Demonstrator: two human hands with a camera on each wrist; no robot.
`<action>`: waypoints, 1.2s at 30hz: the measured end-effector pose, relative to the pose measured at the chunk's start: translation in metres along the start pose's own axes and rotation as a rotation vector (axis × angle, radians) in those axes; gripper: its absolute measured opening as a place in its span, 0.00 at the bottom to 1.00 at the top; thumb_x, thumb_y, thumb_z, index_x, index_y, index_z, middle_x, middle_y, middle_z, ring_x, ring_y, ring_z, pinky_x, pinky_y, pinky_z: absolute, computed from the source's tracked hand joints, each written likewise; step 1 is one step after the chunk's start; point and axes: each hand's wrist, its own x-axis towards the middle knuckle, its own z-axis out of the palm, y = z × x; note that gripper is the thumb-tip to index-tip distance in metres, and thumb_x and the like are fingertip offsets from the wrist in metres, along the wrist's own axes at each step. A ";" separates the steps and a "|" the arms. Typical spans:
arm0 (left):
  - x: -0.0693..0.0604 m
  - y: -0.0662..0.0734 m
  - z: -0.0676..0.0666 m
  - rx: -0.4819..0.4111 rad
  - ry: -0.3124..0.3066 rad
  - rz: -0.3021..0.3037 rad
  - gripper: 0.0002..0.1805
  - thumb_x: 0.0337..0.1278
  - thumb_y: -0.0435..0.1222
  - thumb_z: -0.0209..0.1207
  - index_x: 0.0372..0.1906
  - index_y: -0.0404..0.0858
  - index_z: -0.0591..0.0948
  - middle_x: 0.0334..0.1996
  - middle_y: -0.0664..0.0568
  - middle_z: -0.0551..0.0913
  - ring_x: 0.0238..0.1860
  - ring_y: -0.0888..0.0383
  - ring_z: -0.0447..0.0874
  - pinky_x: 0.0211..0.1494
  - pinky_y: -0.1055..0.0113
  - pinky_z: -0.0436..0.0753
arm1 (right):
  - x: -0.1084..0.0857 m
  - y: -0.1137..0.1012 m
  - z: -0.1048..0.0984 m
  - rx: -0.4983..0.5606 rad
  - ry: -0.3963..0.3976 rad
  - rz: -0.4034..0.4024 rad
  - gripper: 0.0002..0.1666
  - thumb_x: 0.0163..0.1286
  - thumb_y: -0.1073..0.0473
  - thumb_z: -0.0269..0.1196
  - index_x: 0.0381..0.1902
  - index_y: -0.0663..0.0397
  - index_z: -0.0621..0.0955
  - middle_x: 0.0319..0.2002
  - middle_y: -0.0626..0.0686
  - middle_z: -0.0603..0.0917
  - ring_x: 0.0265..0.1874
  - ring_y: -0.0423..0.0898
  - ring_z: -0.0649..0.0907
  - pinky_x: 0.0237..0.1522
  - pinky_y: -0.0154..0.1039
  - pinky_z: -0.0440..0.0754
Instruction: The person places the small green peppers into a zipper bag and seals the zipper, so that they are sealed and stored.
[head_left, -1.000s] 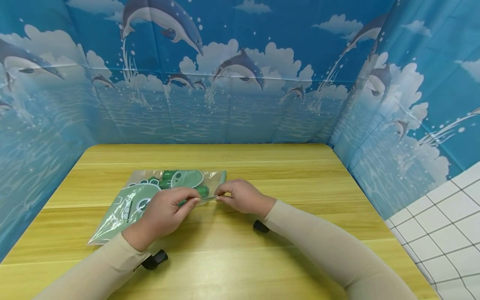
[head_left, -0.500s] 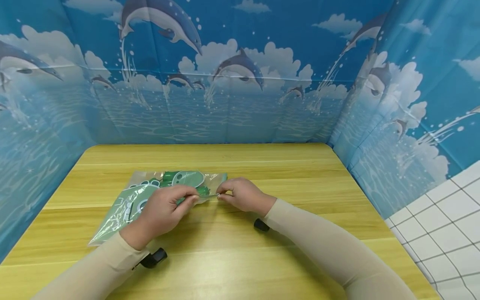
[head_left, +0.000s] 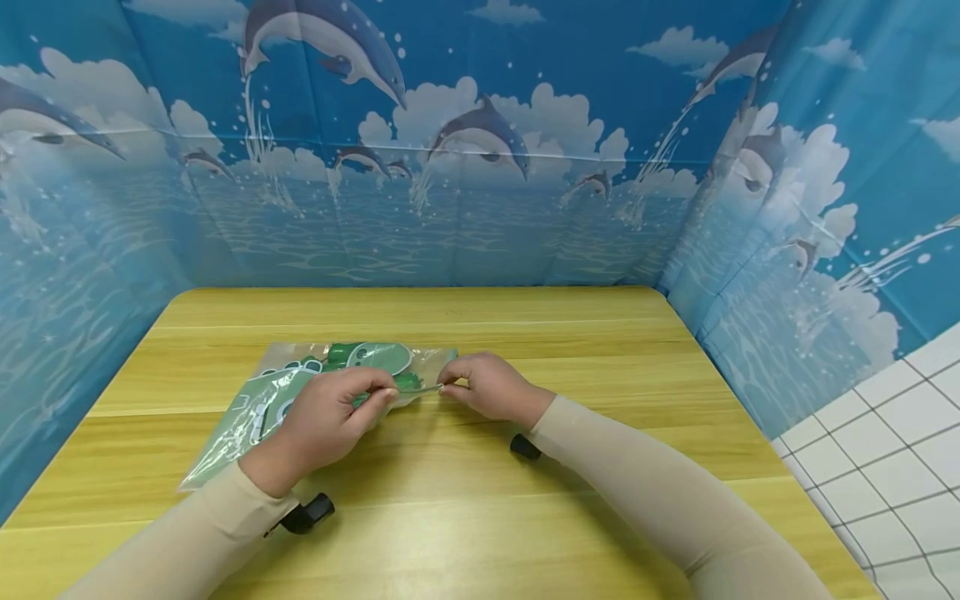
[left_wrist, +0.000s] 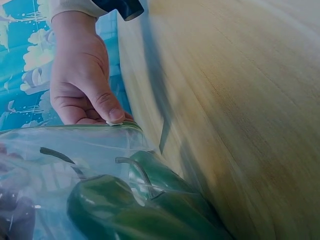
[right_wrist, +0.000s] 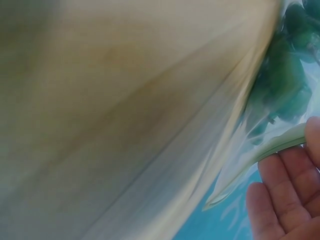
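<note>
A clear zip bag (head_left: 232, 433) with a green cartoon print lies on the table. Green peppers (left_wrist: 107, 200) with curved stems show through its plastic in the left wrist view. My left hand (head_left: 318, 425) pinches the bag's zip edge between thumb and fingers; in the right wrist view that greenish zip strip (right_wrist: 280, 141) runs out from its grip. Farther along the same edge, my right hand (head_left: 491, 387) pinches the small white slider (left_wrist: 115, 123), close to the bag's corner. Part of the bag is hidden behind my left hand.
The bag rests on a yellow wood-grain table (head_left: 585, 358). A blue dolphin-print curtain (head_left: 480, 225) surrounds its back and sides. White tiles (head_left: 892, 442) show at the right. A small black device (head_left: 307, 514) is strapped at each wrist.
My right hand has shifted slightly right and away from me with the slider, widening the gap between the hands. My left hand stays nearly in place, still gripping the zip edge.
</note>
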 end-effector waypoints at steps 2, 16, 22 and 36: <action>0.000 0.000 0.000 -0.001 -0.005 -0.005 0.06 0.69 0.30 0.65 0.40 0.45 0.88 0.32 0.62 0.86 0.28 0.72 0.73 0.33 0.67 0.79 | 0.000 0.001 0.000 -0.004 0.002 -0.001 0.09 0.76 0.56 0.67 0.48 0.48 0.90 0.45 0.45 0.92 0.44 0.42 0.90 0.48 0.39 0.87; 0.001 0.000 -0.002 -0.034 -0.011 -0.002 0.07 0.70 0.30 0.64 0.38 0.47 0.86 0.27 0.66 0.80 0.26 0.73 0.70 0.32 0.69 0.77 | 0.004 0.008 0.002 -0.010 -0.019 0.036 0.09 0.77 0.55 0.66 0.49 0.47 0.90 0.46 0.44 0.92 0.46 0.42 0.89 0.50 0.41 0.87; 0.002 -0.001 -0.002 -0.039 0.001 0.003 0.07 0.69 0.30 0.64 0.38 0.47 0.85 0.28 0.66 0.80 0.26 0.73 0.69 0.32 0.69 0.75 | 0.007 0.010 0.002 -0.006 -0.025 0.063 0.09 0.77 0.55 0.65 0.49 0.46 0.90 0.46 0.44 0.92 0.49 0.43 0.90 0.52 0.42 0.88; 0.004 -0.002 -0.008 -0.054 0.032 0.014 0.09 0.67 0.28 0.65 0.38 0.46 0.84 0.29 0.63 0.82 0.26 0.72 0.68 0.31 0.70 0.75 | 0.010 0.015 0.001 -0.004 -0.015 0.108 0.08 0.77 0.55 0.66 0.48 0.45 0.90 0.46 0.45 0.92 0.48 0.42 0.89 0.53 0.42 0.88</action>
